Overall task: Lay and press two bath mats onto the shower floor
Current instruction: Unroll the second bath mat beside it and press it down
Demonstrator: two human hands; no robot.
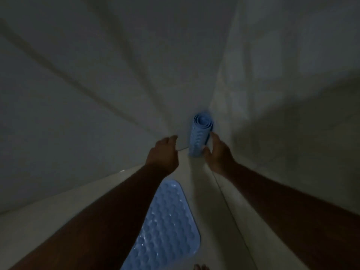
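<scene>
A rolled-up blue bath mat stands upright in the far corner of the shower, where the two walls meet. My right hand is at its right side, with thumb and fingers around the lower part of the roll. My left hand hovers to the left of the roll, fingers loosely curled, holding nothing and not touching it. A second blue mat with a bubbled surface lies flat on the pale shower floor, partly hidden under my left forearm.
Grey walls close in on the left and right of the corner. A floor seam runs along the right side. Toes of a foot show at the bottom edge. The scene is dim.
</scene>
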